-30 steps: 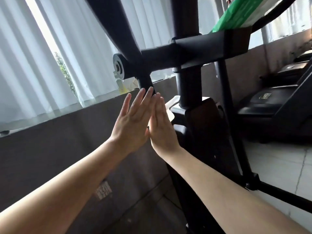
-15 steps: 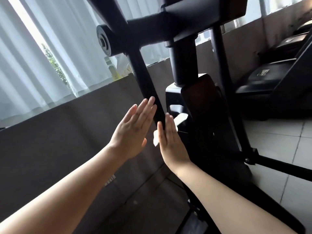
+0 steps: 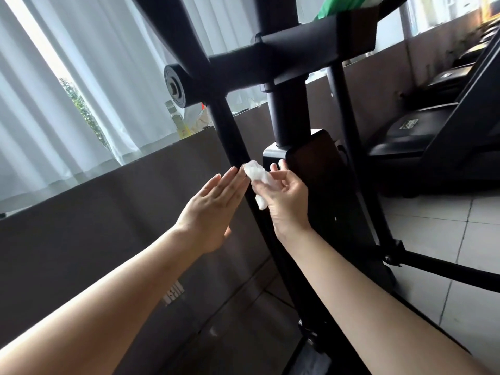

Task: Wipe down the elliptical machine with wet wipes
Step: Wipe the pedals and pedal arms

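Now, edges first: we see the slanted black bar [image 3: 232, 142] of the elliptical machine [image 3: 286, 112] running between a low grey wall [image 3: 108, 212] on its left and the machine's dark housing [image 3: 324, 185] on its right. The gap to the housing is narrow; open tiled floor [image 3: 446, 226] lies beyond.

Count: two hands, one wet wipe [image 3: 258, 177], one bottle [image 3: 180, 123] atop the wall.

Left hand [image 3: 213, 209]: fingers straight and together, tips against the bar's left edge, holding nothing.

Right hand [image 3: 286, 201]: thumb and curled fingers pinch the crumpled wipe, whose top touches the bar's right edge; two fingers raised.
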